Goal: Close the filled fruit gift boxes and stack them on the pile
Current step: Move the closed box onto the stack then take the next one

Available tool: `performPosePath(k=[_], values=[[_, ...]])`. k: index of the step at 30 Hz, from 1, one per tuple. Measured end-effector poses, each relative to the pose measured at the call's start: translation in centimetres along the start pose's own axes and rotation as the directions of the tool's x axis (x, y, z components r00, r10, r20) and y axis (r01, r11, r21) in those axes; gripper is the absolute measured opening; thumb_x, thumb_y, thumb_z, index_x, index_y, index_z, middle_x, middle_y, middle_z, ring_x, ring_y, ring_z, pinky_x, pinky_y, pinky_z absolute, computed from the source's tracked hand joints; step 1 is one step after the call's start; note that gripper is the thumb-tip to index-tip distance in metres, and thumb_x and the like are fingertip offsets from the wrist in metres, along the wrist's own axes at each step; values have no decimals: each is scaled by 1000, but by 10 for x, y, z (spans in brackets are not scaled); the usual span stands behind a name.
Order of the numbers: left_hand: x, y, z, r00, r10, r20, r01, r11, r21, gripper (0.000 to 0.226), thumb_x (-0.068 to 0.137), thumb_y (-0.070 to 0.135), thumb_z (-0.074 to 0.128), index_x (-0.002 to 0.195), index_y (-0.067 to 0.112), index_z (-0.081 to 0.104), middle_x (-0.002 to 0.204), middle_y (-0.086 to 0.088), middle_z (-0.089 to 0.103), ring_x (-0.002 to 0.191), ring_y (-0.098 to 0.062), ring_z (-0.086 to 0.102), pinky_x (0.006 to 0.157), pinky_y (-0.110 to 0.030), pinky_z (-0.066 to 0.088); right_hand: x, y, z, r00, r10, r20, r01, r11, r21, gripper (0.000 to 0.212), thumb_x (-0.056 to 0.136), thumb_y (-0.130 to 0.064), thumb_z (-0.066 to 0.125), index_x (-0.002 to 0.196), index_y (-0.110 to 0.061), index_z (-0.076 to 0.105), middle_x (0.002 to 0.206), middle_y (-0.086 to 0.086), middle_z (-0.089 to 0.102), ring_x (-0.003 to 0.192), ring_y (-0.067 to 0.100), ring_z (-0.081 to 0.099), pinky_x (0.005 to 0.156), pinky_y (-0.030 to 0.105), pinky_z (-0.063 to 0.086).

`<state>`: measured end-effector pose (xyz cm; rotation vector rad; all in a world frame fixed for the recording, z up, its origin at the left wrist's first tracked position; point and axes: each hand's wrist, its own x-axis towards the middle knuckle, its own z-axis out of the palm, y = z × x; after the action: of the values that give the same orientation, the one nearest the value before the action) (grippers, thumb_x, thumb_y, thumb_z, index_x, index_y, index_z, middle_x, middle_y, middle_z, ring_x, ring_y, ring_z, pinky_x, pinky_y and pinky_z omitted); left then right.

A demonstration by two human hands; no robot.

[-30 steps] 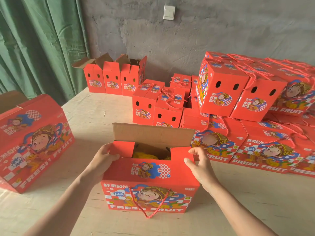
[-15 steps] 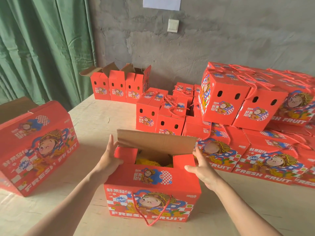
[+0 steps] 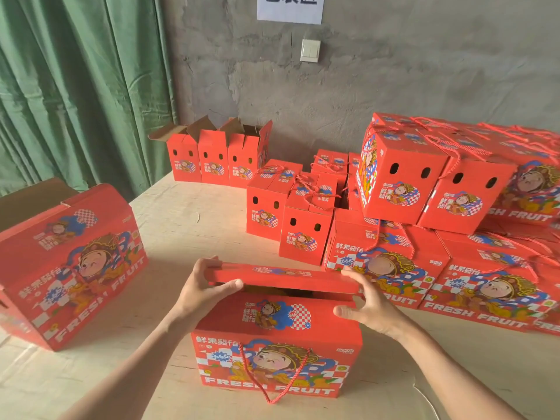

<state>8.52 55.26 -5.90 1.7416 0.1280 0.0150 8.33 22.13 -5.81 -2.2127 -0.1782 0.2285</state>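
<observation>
Both forearms reach forward, left hand (image 3: 202,291) gripping the box's rear flap (image 3: 281,275), right hand (image 3: 368,304) open-fingered against its end.

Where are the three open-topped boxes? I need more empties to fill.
In the head view, the three open boxes stand in a row at the table's far left, against the grey wall beside the green curtain.

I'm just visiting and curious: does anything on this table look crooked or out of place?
Yes: the big red box at the left sits tilted rather than flat, and the three small boxes at the back stand with flaps open.
</observation>
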Motion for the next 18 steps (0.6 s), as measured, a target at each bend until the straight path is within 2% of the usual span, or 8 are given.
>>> performPosePath(k=[2, 5, 8, 10, 12, 14, 15, 18], values=[[1, 0, -1, 1000, -13, 3, 13, 1000, 9, 97, 33, 64, 86, 112, 23, 48, 109, -10, 61, 90, -30, 65, 76, -47, 57, 4, -12, -9, 999, -20, 28, 22, 999, -42, 82, 67, -71, 57, 135, -28, 44, 147, -15, 28, 134, 3, 25, 108, 27, 24], [4, -4, 2, 997, 30, -66, -18, 984, 179, 66, 59, 35, 89, 111, 24, 50, 128, -1, 56, 103, -24, 60, 84, -43, 53, 16, -28, -9, 994, -99, 48, 108, 962, -251, 43, 91, -54, 45, 130, -36, 53, 151, -10, 33, 140, 7, 28, 115, 35, 22], [8, -9, 3, 993, 77, -85, -49, 954, 294, 63, 64, 26, 87, 115, 19, 51, 144, 8, 42, 116, -20, 52, 93, -41, 48, 30, -36, 1, 973, -48, 224, 173, 793, -584, 44, 95, -57, 36, 139, -55, 28, 156, -10, 19, 144, 14, 18, 118, 40, 13], [9, -10, 2, 993, 90, -76, -62, 949, 310, 67, 63, 29, 87, 118, 18, 50, 146, 8, 40, 117, -19, 51, 94, -40, 47, 33, -34, 5, 965, -11, 262, 188, 726, -661, 47, 93, -64, 26, 138, -61, 16, 159, -7, 10, 146, 17, 11, 116, 41, 9], [10, -11, 3, 993, 95, -73, -64, 934, 352, 79, 59, 41, 87, 123, 19, 47, 147, 7, 39, 122, -19, 47, 99, -40, 42, 32, -29, 6, 967, -56, 250, 216, 704, -677, 53, 86, -71, 16, 138, -62, 10, 159, -7, 11, 145, 17, 12, 115, 43, 12], [15, -10, 3, 994, 81, -71, -31, 847, 531, 94, 56, 57, 80, 132, 18, 42, 146, 8, 39, 137, -19, 31, 112, -50, 23, 29, -22, 8, 969, -108, 223, 233, 711, -664, 57, 82, -73, 12, 137, -61, 6, 158, -8, 14, 144, 16, 13, 115, 43, 16], [19, -9, 2, 995, 73, -63, -15, 758, 652, 96, 59, 60, 77, 136, 18, 39, 147, 9, 37, 143, -18, 17, 115, -55, 9, 29, -19, 9, 968, -126, 219, 242, 712, -660, 56, 81, -74, 11, 136, -61, 4, 157, -7, 15, 144, 16, 13, 115, 43, 16], [34, 4, 2, 992, 100, 73, -112, 472, 874, 73, 67, 63, 69, 125, 24, 46, 157, 8, 15, 146, -13, -11, 107, -55, -20, 31, -17, 11, 966, -140, 218, 252, 709, -659, 59, 79, -76, 9, 136, -61, 6, 157, -5, 17, 144, 16, 14, 115, 42, 16]])
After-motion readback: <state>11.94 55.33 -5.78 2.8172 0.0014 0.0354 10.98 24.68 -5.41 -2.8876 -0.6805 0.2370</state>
